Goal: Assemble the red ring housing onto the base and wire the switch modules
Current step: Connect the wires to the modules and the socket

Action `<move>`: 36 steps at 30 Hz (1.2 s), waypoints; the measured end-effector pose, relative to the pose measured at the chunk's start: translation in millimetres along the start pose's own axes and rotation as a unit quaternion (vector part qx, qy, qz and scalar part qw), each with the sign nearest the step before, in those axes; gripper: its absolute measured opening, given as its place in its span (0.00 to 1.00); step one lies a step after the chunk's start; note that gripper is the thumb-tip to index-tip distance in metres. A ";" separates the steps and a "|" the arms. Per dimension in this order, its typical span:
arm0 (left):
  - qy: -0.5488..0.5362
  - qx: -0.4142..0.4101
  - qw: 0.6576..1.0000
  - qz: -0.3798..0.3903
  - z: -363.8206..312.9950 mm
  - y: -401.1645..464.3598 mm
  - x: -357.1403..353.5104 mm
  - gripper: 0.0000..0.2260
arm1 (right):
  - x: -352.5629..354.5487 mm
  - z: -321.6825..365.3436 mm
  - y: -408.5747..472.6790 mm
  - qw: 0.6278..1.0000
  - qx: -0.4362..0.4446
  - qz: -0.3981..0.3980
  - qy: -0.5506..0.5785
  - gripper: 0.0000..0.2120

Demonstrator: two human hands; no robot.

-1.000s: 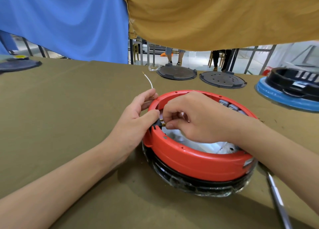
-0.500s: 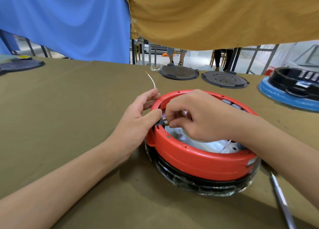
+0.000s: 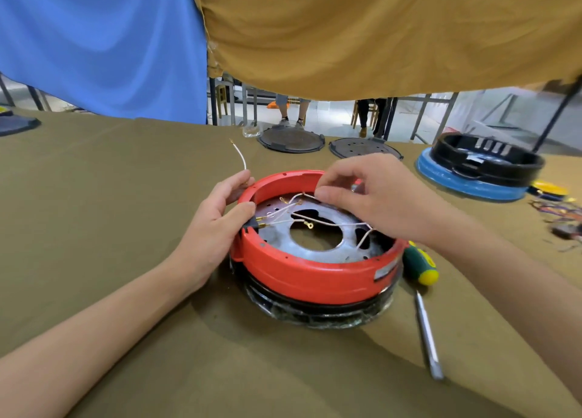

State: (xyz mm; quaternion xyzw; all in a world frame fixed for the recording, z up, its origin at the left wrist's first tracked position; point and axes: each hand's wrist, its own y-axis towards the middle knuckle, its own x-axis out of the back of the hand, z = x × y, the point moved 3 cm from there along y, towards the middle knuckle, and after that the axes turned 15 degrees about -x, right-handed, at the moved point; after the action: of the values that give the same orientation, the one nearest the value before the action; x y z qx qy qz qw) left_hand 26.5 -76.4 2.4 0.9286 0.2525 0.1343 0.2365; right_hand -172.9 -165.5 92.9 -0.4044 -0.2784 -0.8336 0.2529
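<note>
Right hand (image 3: 374, 197) lifted, uncovering wires (image 3: 315, 221).

Blue curtain (image 3: 100, 46) hangs at eleven o'clock, mustard curtain (image 3: 393, 33) at one; olive-covered bench (image 3: 94, 197) below; pale floor (image 3: 330, 115) beyond

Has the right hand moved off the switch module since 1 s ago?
Yes. The right hand has gone from the switch module at the red ring housing's left rim toward its far rim, pinching a white wire.
</note>
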 end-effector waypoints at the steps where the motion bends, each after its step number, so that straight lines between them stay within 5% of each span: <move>1: 0.005 0.000 1.000 -0.008 -0.3 -0.3 -0.1 0.27 | 8.6 -9.2 -10.8 0.999 -0.024 -0.041 0.001 0.06; 4: 0.014 -0.006 0.999 -0.032 -3.7 -2.3 0.4 0.27 | 18.7 -34.6 -49.2 0.988 -0.106 -0.107 -0.022 0.12; 9: 0.036 -0.015 0.999 -0.031 -12.4 -3.9 -0.9 0.25 | 9.0 -52.8 -99.0 0.973 -0.216 -0.070 -0.043 0.25; 16: 0.086 -0.020 0.994 -0.058 -27.2 -24.2 -0.7 0.21 | -6.8 -64.0 -132.5 0.944 -0.294 0.047 -0.144 0.17; 24: 0.130 -0.134 0.981 -0.041 -72.8 -48.2 32.2 0.13 | 16.0 -28.2 -128.2 0.986 -0.143 -0.087 0.017 0.08; 30: -0.005 -0.132 0.988 0.083 -97.8 -27.4 20.7 0.11 | 15.0 12.5 -88.7 0.992 -0.040 -0.107 0.048 0.05; 36: -0.173 -0.075 0.971 0.144 -85.5 1.3 -6.0 0.08 | 10.7 37.6 -43.8 0.993 0.059 -0.103 -0.007 0.18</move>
State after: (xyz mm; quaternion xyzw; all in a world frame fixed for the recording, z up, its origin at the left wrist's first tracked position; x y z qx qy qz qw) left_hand -9.5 -48.8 75.2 0.9440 0.0603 0.0227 0.3235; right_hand -186.9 -111.1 109.7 -0.3644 -0.3686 -0.8344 0.1873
